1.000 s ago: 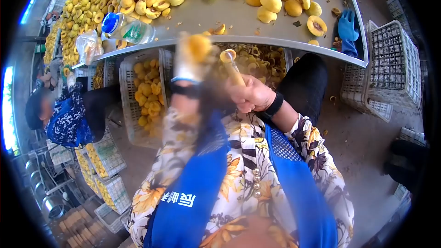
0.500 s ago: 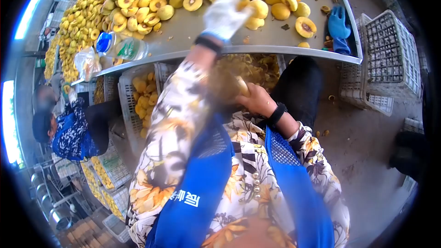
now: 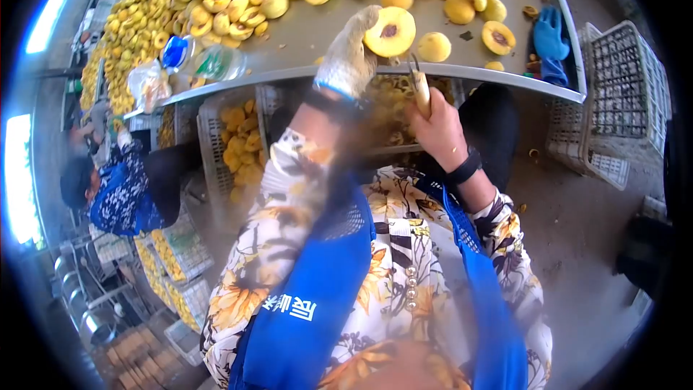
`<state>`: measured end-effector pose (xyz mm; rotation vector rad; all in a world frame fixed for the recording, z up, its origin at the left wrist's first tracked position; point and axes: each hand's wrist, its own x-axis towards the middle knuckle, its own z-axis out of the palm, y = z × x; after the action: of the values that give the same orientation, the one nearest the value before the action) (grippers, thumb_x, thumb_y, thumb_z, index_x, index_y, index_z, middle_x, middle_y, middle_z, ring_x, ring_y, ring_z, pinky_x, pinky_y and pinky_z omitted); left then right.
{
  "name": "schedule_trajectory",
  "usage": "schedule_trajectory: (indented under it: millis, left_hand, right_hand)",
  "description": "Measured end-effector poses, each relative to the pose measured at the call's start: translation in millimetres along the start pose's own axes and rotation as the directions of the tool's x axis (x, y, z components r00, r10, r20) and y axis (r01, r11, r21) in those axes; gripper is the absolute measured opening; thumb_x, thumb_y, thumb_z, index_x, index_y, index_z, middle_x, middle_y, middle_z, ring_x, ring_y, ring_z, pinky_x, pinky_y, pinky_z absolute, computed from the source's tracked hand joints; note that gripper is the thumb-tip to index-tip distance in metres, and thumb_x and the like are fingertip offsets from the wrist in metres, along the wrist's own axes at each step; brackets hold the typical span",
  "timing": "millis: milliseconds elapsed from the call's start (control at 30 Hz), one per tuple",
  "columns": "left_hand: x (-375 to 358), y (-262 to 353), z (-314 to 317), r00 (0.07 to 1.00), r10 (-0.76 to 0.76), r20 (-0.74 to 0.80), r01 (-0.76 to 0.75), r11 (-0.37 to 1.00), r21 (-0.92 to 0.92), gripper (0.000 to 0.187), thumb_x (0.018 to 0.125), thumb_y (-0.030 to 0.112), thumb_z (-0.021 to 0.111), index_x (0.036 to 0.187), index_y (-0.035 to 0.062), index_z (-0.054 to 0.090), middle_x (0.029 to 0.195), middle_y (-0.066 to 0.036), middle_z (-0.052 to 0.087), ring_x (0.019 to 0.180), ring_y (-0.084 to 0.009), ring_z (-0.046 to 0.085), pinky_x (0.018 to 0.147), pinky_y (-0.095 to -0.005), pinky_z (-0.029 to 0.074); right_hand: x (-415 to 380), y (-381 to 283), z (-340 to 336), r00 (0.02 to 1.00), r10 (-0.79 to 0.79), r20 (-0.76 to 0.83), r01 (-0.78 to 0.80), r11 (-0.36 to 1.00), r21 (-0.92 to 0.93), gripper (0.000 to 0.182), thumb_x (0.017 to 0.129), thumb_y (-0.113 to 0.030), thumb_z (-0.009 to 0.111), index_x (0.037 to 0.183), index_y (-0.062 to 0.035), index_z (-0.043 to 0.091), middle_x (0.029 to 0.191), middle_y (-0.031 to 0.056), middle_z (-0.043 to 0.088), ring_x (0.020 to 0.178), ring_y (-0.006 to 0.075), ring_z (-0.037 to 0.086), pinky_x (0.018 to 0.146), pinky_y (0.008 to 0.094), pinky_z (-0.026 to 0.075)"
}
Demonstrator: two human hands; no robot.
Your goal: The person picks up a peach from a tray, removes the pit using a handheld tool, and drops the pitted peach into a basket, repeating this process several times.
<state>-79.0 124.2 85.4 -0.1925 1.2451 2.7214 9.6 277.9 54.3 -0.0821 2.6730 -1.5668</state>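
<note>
In my left hand point(image 3: 349, 58), covered by a white knit glove, is a yellow peach half point(image 3: 390, 32), its cut face up with the brown pit area showing. The fingers pinch it by its left edge above the metal table's front rim. My bare right hand point(image 3: 442, 126) is closed round the pale handle of a pitting knife point(image 3: 420, 90). The narrow metal tip points up, just below and right of the peach half. Another peach half point(image 3: 434, 47) lies rounded side up on the table, right of the held one.
Many peach halves point(image 3: 274, 6) cover the metal table point(image 3: 289, 47). A plastic bottle point(image 3: 220, 63) and a blue glove point(image 3: 550, 36) lie on it. Peach pieces fill a crate point(image 3: 211, 144) below. Stacked crates point(image 3: 626, 79) stand right; another person point(image 3: 123, 188) sits left.
My left hand, reaching among the peaches before, has come back toward the table's front with a peach half. My right hand has risen from my lap with the pitting knife toward it.
</note>
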Motion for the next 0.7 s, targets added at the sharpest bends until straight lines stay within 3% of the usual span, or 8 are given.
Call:
schedule_trajectory:
  millis: [67,300,367,467,533,567,667,700]
  left_hand:
    - [-20.0,-6.3,-17.3,0.999,0.012,-0.03,-0.014,0.998,-0.056,0.04,0.083,0.025,0.059,0.111,-0.0002,0.048,0.108,-0.014,0.055,0.099,-0.0252,0.055,0.087,-0.0376,0.046]
    - [-56.3,-17.1,-17.3,0.995,0.073,-0.07,-0.076,0.996,-0.045,0.036,0.083,0.018,0.052,0.114,0.0004,0.047,0.11,-0.015,0.053,0.101,-0.0241,0.053,0.087,-0.0371,0.045]
    - [-56.3,-21.1,-14.3,0.992,0.116,-0.055,-0.116,0.993,-0.007,0.036,0.083,0.016,0.051,0.115,0.0004,0.047,0.109,-0.015,0.053,0.101,-0.0241,0.052,0.088,-0.0361,0.044]
    - [-59.1,-20.5,-6.4,1.0,0.015,-0.019,-0.017,0.993,-0.12,0.036,0.085,0.021,0.051,0.114,-0.0002,0.048,0.108,-0.014,0.054,0.1,-0.0231,0.053,0.088,-0.033,0.043]
    - [-55.7,-20.2,-19.0,0.996,0.039,0.08,-0.056,0.973,0.222,0.038,0.088,0.029,0.049,0.113,0.0003,0.048,0.106,-0.012,0.055,0.096,-0.0206,0.055,0.085,-0.031,0.044]
    - [-55.8,-17.9,-25.5,0.991,0.037,0.129,-0.084,0.919,0.384,0.04,0.089,0.033,0.048,0.112,0.0005,0.048,0.104,-0.012,0.056,0.094,-0.0194,0.056,0.083,-0.0301,0.045]
    - [-75.9,27.6,10.6,0.957,-0.284,0.065,0.192,0.782,0.593,0.053,0.09,0.047,0.042,0.111,-0.0002,0.05,0.102,-0.011,0.057,0.092,-0.0159,0.056,0.081,-0.0285,0.045]
    - [-73.8,27.3,3.4,0.98,-0.156,0.128,-0.02,0.554,0.832,0.064,0.09,0.056,0.026,0.114,0.0024,0.053,0.097,-0.008,0.06,0.088,-0.0149,0.055,0.081,-0.0267,0.043]
  right_hand:
    - [7.3,-9.3,7.3,0.999,-0.016,0.049,0.014,0.999,0.042,0.023,0.079,-0.02,0.059,0.083,0.0004,0.048,0.071,0.0236,0.057,0.069,0.0407,0.056,0.058,0.0412,0.045]
    - [-0.3,-19.8,24.7,0.994,0.048,0.098,-0.04,0.996,-0.08,0.024,0.079,-0.018,0.057,0.086,0.0009,0.044,0.07,0.0253,0.056,0.07,0.0431,0.054,0.06,0.0468,0.043]
    - [-2.8,-21.2,23.5,0.993,0.078,0.084,-0.067,0.99,-0.126,0.024,0.079,-0.018,0.058,0.085,0.0007,0.045,0.069,0.0246,0.056,0.069,0.0427,0.055,0.059,0.0456,0.043]
    - [-3.5,-30.1,13.0,0.997,0.073,0.01,-0.072,0.993,-0.092,0.023,0.079,-0.019,0.06,0.085,0.0,0.048,0.068,0.0233,0.057,0.067,0.0409,0.056,0.057,0.042,0.045]
    - [-0.1,-34.6,3.4,0.996,0.067,-0.057,-0.071,0.995,-0.065,0.024,0.079,-0.021,0.063,0.089,-0.0013,0.053,0.067,0.0205,0.058,0.065,0.0363,0.059,0.056,0.0353,0.046]
    - [2.5,-32.5,-2.2,0.998,-0.01,-0.064,0.009,1.0,-0.024,0.027,0.079,-0.023,0.064,0.092,-0.0019,0.054,0.067,0.0191,0.059,0.065,0.035,0.06,0.056,0.0338,0.047]
    - [12.3,-27.1,-15.0,0.985,-0.167,0.033,0.168,0.985,-0.032,0.039,0.077,-0.028,0.065,0.106,-0.0039,0.053,0.074,0.0178,0.062,0.071,0.0342,0.061,0.062,0.0347,0.048]
    - [16.1,-20.2,-13.1,0.975,-0.212,0.068,0.213,0.977,-0.006,0.04,0.076,-0.028,0.065,0.106,-0.0043,0.052,0.076,0.0193,0.061,0.073,0.036,0.06,0.063,0.0374,0.048]
